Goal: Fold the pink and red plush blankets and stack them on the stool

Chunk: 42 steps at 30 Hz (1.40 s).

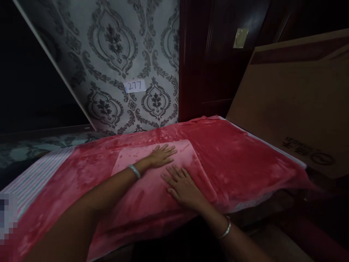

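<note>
A folded pink piece of plush fabric (136, 160) lies on a larger red plush blanket (229, 156) spread over the surface. My left hand (160, 155) rests palm down on the upper part of the folded fabric, fingers stretched toward the right. Lower and to the right, my right hand (183, 185) lies flat on the same fabric with its fingers spread. Neither hand grips anything. Each wrist wears a silver bracelet.
A striped cloth (45, 169) shows at the left under the blanket. At the right leans a large cardboard box (294, 98). Behind stand a patterned wall (114, 65) with a paper label (135, 86) and a dark red wooden panel (201, 62). A dark screen-like panel (32, 80) is at left.
</note>
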{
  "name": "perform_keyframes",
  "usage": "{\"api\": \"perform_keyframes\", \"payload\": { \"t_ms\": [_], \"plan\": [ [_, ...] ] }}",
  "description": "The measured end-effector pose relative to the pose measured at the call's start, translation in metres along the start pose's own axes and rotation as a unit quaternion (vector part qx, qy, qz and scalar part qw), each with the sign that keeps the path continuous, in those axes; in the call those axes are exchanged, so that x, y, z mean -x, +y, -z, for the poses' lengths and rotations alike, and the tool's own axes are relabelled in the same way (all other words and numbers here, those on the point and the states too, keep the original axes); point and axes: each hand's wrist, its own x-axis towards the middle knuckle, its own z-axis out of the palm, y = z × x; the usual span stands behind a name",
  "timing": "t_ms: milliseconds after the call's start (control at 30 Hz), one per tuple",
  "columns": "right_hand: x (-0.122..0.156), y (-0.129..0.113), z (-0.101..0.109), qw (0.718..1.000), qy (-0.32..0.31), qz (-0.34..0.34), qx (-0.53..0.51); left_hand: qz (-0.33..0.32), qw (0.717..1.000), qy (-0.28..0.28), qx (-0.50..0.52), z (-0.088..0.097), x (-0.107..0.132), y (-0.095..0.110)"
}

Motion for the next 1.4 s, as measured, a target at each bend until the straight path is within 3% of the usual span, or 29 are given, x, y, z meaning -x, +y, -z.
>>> {"api": "perform_keyframes", "payload": {
  "t_ms": [167, 300, 433, 633, 767, 900, 1000, 1100, 1267, 1400],
  "plan": [
    [0.001, 0.004, -0.002, 1.000, -0.005, -0.007, 0.000, 0.022, 0.997, 0.009, 0.072, 0.000, -0.031, -0.042],
    [0.001, 0.005, -0.004, 1.000, -0.004, -0.005, 0.007, 0.041, 0.996, 0.027, 0.074, -0.008, -0.039, -0.055],
    [0.001, 0.004, -0.004, 1.000, 0.002, -0.003, 0.010, 0.054, 0.995, 0.051, 0.060, -0.010, -0.035, -0.048],
    [0.003, 0.003, 0.005, 1.000, -0.019, -0.014, 0.018, 0.098, 0.990, 0.100, 0.016, 0.004, -0.025, -0.020],
    [-0.009, -0.014, 0.021, 0.999, -0.033, 0.006, -0.007, 0.031, 0.987, 0.124, 0.095, 0.010, 0.004, 0.002],
    [-0.035, -0.045, 0.023, 0.991, -0.026, 0.119, -0.052, -0.020, 0.988, 0.063, 0.141, 0.007, 0.044, 0.008],
    [-0.048, -0.059, 0.007, 0.986, -0.046, 0.147, -0.058, 0.002, 0.997, 0.026, 0.068, 0.002, 0.062, -0.005],
    [-0.050, -0.059, -0.010, 0.987, -0.071, 0.133, -0.055, 0.040, 0.999, 0.027, 0.006, -0.002, 0.063, -0.029],
    [-0.046, -0.053, -0.014, 0.987, -0.083, 0.128, -0.054, 0.057, 0.998, 0.031, 0.024, 0.004, 0.048, -0.074],
    [-0.045, -0.052, -0.014, 0.988, -0.083, 0.121, -0.055, 0.110, 0.990, 0.084, 0.037, 0.005, 0.044, -0.091]
  ]
}}
